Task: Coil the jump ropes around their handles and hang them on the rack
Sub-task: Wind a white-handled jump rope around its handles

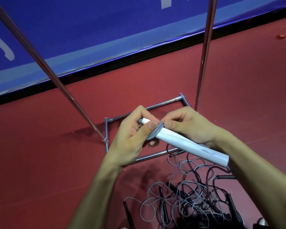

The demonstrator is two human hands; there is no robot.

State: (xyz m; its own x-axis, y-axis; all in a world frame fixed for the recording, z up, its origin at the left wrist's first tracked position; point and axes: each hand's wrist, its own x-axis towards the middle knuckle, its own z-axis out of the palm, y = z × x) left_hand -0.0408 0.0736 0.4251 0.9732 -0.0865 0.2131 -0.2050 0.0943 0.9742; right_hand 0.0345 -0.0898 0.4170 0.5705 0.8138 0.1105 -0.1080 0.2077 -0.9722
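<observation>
White handles (185,142) gripped between both hands.

Rope pile (196,204) partly beyond bottom edge

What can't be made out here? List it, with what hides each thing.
1. Head view: where the rack poles end; the upper edge cuts them off.
2. Head view: how many turns the grey rope makes round the white handles; the left hand and right hand cover them.
3. Head view: how many ropes are in the floor pile; tangled, cut by the bottom edge.
</observation>
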